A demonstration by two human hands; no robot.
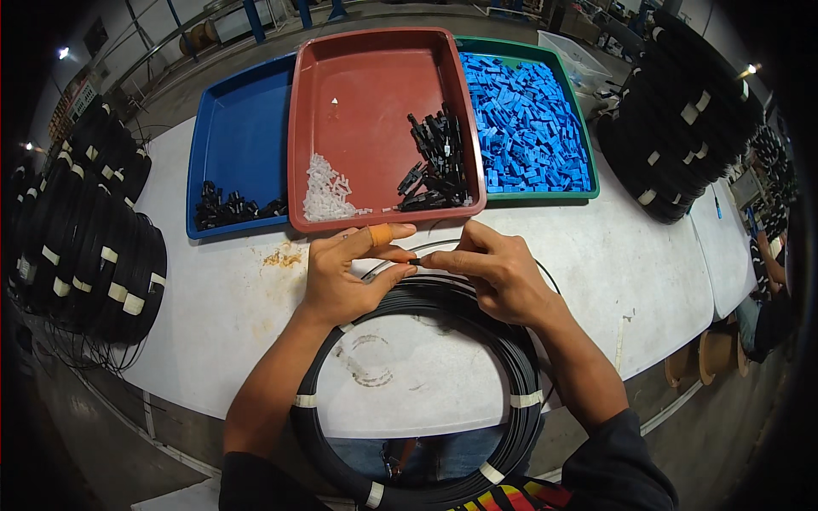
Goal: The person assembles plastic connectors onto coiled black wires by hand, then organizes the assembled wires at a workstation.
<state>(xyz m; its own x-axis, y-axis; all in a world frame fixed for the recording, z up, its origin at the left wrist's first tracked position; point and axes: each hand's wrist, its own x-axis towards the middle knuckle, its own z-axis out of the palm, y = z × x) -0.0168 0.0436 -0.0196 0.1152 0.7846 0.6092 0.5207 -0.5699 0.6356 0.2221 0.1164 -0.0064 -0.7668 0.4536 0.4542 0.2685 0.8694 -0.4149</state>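
Just beyond a coil of black cable (520, 366), my two hands meet fingertip to fingertip. A small black cable-end piece (415, 262) sits between them, mostly covered by the fingers. My left hand (351, 274) pinches it between thumb and fingers; orange tape wraps its index finger. From the other side my right hand (504, 271) closes its thumb and index finger on the same piece. White bands tie the coil, which lies partly on the table and overhangs the near edge toward my lap. A loose cable strand arcs behind my right hand.
Beyond my hands stand a red tray (375, 64) with clear small sleeves and black parts, a blue tray (243, 111) with black parts, and a green tray (588, 162) full of blue clips. Cable coils are stacked at left (85, 247) and right (682, 128) on the white table (648, 298).
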